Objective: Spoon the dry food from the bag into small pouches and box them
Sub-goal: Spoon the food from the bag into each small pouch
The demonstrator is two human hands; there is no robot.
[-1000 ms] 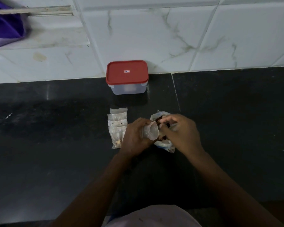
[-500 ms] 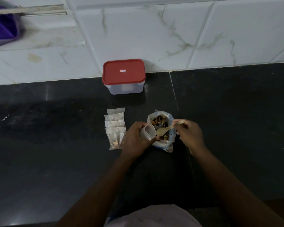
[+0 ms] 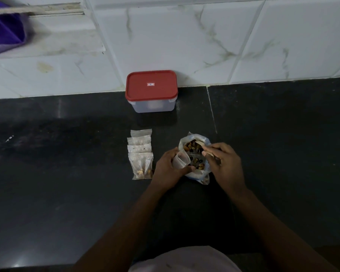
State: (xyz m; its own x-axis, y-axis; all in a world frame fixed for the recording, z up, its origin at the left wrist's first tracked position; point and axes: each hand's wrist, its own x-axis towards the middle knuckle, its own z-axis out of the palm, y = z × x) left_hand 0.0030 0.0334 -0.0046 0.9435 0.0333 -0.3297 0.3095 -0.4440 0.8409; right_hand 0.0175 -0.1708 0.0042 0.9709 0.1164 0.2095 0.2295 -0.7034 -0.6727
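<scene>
four filled pouches (image 3: 140, 154) are laid beside the bag (image 3: 201, 176). an open pouch (image 3: 182, 160) is gripped by the left hand (image 3: 169, 167) at the bag's rim; a spoon (image 3: 199, 143), pinched by the right hand (image 3: 226, 163), is dipped in the food (image 3: 192, 147). next, a level spoonful must be tipped into the pouch.

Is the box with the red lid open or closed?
Closed. The red lid sits flat over the whole top of the box, with no gap showing.

Pouches (image 3: 140, 154) left of bag (image 3: 196, 173), box (image 3: 151, 91) behind, on counter (image 3: 67, 193).
</scene>
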